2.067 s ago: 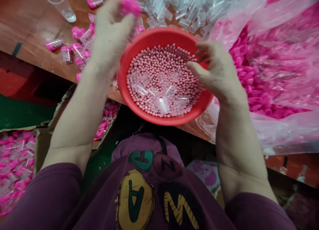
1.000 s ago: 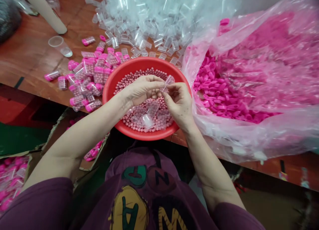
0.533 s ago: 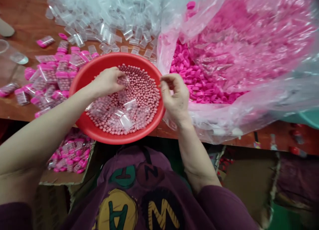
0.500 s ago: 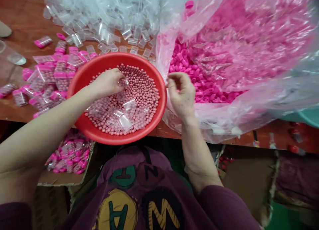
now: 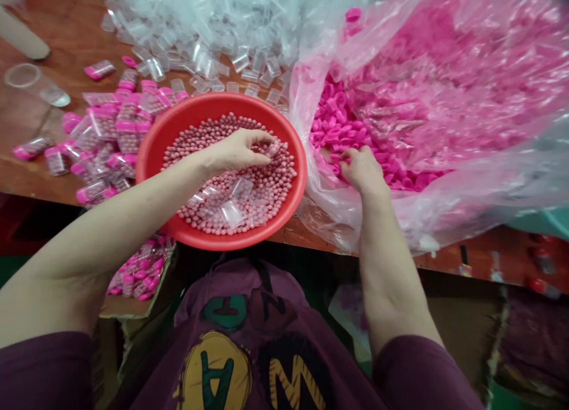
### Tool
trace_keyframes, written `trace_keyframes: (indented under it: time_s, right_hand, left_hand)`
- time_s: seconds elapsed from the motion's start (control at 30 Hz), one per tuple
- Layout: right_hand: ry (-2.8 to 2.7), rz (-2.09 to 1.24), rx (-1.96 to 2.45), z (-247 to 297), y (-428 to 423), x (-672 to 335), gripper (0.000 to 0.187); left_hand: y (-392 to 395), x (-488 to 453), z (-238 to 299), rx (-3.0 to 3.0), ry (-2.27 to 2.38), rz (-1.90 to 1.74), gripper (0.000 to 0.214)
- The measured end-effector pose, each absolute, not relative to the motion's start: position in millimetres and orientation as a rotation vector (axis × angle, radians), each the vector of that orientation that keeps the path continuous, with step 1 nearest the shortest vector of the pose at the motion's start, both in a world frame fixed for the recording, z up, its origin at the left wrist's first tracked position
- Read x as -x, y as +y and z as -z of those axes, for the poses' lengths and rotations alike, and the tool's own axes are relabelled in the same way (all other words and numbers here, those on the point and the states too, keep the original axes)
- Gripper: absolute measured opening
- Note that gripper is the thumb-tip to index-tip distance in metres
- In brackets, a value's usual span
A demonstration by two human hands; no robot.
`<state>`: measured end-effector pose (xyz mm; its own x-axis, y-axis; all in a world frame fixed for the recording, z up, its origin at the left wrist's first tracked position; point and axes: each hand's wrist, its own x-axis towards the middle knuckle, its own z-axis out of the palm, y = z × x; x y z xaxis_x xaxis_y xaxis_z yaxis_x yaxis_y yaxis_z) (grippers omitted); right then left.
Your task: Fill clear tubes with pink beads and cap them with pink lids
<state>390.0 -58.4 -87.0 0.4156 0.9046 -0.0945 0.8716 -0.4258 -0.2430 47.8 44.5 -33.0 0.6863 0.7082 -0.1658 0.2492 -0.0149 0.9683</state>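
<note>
A small clear plastic container (image 5: 274, 147) with pink beads in it is pinched in my left hand (image 5: 242, 149), over the right side of a red basin (image 5: 146, 155). Pink round beads (image 5: 280, 179) fill the basin's bottom, and several clear containers (image 5: 232, 213) lie on top of them. To the right, my right hand (image 5: 365, 170) dips into an opened plastic bag (image 5: 306, 102) of bright pink caps (image 5: 340, 128). Its thumb and fingers close on a pink cap at the near left of the heap; the fingertips partly cover it.
Left of the basin lies a pile of bead-filled containers with pink caps (image 5: 104, 125). Behind it spreads a heap of clear containers (image 5: 200, 48). A clear cup (image 5: 38, 84) lies at far left. Below the table edge, a cardboard box (image 5: 137, 306) holds more filled containers.
My left hand has moved right across the basin with the clear container. My right hand has gone from the basin's rim into the bag of pink caps. The whole view has shifted slightly.
</note>
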Motion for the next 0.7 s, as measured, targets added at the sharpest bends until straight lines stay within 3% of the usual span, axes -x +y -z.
trace_keyframes:
  time_s: [0.13,0.27,0.4,0.7]
  right_hand:
    - [-1.373,-0.292,2.186,73.7,-59.9,-385.7,0.007]
    - [-1.132,-0.323,1.661,58.5,-54.9,-331.5,0.015]
    - [-1.101,-0.635,1.216,44.7,-53.0,-246.7,0.027]
    - [-1.36,-0.729,1.238,39.7,-63.6,-196.3,0.021]
  left_hand:
    - [25.5,-17.5,14.0,-1.191,0.713,-0.559,0.025]
    - [4.7,-5.8,12.6,-0.876,0.624,-0.591,0.022]
    - [-8.1,-7.6,21.2,-0.769,0.559,-0.667,0.029]
    - [-8.4,-4.5,20.8,-0.69,0.649,-0.828,0.022]
